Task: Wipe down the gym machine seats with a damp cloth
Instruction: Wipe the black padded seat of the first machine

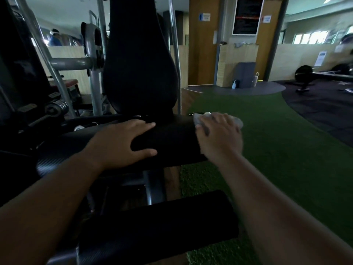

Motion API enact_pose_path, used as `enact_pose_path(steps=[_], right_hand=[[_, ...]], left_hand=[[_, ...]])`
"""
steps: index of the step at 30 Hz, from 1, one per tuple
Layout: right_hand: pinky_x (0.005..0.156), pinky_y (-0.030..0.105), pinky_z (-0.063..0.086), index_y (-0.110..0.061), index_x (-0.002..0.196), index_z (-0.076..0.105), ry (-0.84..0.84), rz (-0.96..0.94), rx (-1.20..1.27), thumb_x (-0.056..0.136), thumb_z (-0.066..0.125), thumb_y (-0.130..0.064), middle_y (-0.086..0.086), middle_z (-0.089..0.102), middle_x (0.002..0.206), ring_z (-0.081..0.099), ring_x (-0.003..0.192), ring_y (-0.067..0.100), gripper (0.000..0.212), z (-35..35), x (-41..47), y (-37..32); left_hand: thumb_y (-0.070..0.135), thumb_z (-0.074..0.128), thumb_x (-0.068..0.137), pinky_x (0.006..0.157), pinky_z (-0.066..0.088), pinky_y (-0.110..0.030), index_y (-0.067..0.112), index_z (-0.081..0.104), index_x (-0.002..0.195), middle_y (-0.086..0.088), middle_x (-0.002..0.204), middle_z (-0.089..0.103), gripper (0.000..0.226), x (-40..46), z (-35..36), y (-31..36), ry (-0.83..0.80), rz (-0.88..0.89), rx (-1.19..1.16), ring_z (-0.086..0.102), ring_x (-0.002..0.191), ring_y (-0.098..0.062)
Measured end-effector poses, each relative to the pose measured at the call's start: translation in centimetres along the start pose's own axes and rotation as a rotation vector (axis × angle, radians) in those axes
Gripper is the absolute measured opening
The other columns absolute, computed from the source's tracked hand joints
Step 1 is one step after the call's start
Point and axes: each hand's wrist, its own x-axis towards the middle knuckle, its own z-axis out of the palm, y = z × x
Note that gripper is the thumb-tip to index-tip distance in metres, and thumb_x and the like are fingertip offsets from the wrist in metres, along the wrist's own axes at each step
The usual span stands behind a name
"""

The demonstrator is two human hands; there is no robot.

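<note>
I am in the middle of the wiping itself, working on the black seat (pixel 172 142) of the gym machine in front of me. By my reckoning I am at its right-hand edge, so the next move calls for drawing the cloth back across the top toward my other hand, keeping it flat and pressed so the whole pad gets covered, and then shifting my bracing hand out of the way to reach the part beneath it.

The seat is a wide, dark, padded cushion with a smooth matte surface, lying level below the tall upright backrest (pixel 140 60); in this dim light I cannot tell whether it is wet or dry.

My left hand (pixel 122 142) lies flat on the middle of the seat, fingers straight and spread, holding nothing, only steadying.

My right hand (pixel 217 132) rests on the seat's right end, its fingers curled over the cloth (pixel 198 119) and pressing it down.

The cloth is pale and crumpled, mostly hidden under my hand, showing only beyond my fingers.
</note>
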Motion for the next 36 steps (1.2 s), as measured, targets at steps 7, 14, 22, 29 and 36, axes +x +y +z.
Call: enact_pose_path(steps=[7, 14, 22, 29, 36], right_hand=[[0.097, 0.044, 0.043, -0.036, 0.13, 0.057, -0.209, 0.257, -0.081, 0.092, 0.031, -0.049, -0.001, 0.058, 0.133, 0.05, 0.121, 0.028, 0.048, -1.5, 3.6, -0.3], [0.111, 0.052, 0.029, -0.038, 0.138, 0.046, -0.561, -0.319, 0.034, 0.093, 0.029, -0.04, -0.004, 0.052, 0.139, 0.047, 0.129, 0.025, 0.049, 0.0, 2.9, -14.8], [0.113, 0.044, 0.023, -0.029, 0.149, 0.034, -0.745, 0.046, -0.229, 0.094, 0.021, -0.044, 0.002, 0.038, 0.152, 0.034, 0.139, 0.027, 0.058, 0.2, 7.7, -9.7], [0.121, 0.037, 0.007, -0.035, 0.155, 0.019, -0.978, -0.435, 0.075, 0.101, 0.031, -0.036, -0.007, 0.013, 0.165, 0.008, 0.151, 0.022, 0.055, 0.6, 6.8, -19.3], [0.121, 0.044, 0.013, -0.027, 0.157, 0.012, -1.063, -0.275, -0.05, 0.102, 0.022, -0.042, 0.0, 0.014, 0.163, 0.013, 0.15, 0.026, 0.058, 6.5, 13.4, -17.5]], left_hand=[[0.088, 0.019, 0.077, 0.113, 0.034, -0.039, 0.051, 0.034, 0.145, 0.019, 0.155, 0.036, 0.079, -0.8, -1.4, -4.3, -0.117, -0.26, -0.116, 0.034, 0.142, -0.008], [0.084, 0.031, 0.08, 0.098, 0.045, -0.049, 0.035, 0.049, 0.137, 0.002, 0.145, 0.048, 0.077, -1.0, -1.4, -10.9, -0.209, -0.755, -0.178, 0.05, 0.128, -0.028], [0.075, 0.039, 0.085, 0.094, 0.045, -0.044, 0.043, 0.034, 0.147, -0.006, 0.143, 0.049, 0.07, -2.5, -2.2, -11.8, -0.236, -0.976, -0.408, 0.053, 0.125, -0.03], [0.058, 0.046, 0.092, 0.098, 0.043, -0.041, 0.037, 0.033, 0.15, -0.005, 0.146, 0.045, 0.063, -2.9, -2.4, -11.7, -0.221, -0.976, -0.483, 0.049, 0.128, -0.027], [0.061, 0.047, 0.085, 0.11, 0.036, -0.037, 0.035, 0.029, 0.153, 0.001, 0.156, 0.036, 0.075, -3.0, -2.5, -11.6, -0.193, -1.017, -0.528, 0.038, 0.141, -0.019]])
